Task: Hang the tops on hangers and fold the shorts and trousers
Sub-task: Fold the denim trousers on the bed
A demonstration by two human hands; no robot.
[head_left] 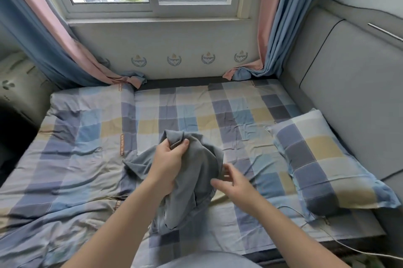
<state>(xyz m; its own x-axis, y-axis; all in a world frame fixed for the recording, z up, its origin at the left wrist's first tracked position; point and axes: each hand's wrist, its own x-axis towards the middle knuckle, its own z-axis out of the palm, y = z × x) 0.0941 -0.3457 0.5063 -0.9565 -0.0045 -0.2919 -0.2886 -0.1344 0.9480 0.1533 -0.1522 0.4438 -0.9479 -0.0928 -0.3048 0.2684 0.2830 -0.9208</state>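
Crumpled grey garment point(197, 171) hangs in folds beneath the left hand point(169, 158), whose curled fingers bunch its top; right hand point(234, 182), fingers loosely spread, just beside its edge.

A creased checked sheet point(196, 104) in blue, grey and yellow squares covers the bed across the middle of the frame. A matching pillow point(322, 158) lies at the right, beside a grey padded headboard point(359, 93). At the top a window point(152, 9) shows tower blocks. A pink-and-blue left curtain point(43, 39) and right curtain point(277, 28) hang either side, ends resting on the bed. A white cable point(349, 248) runs along the lower right
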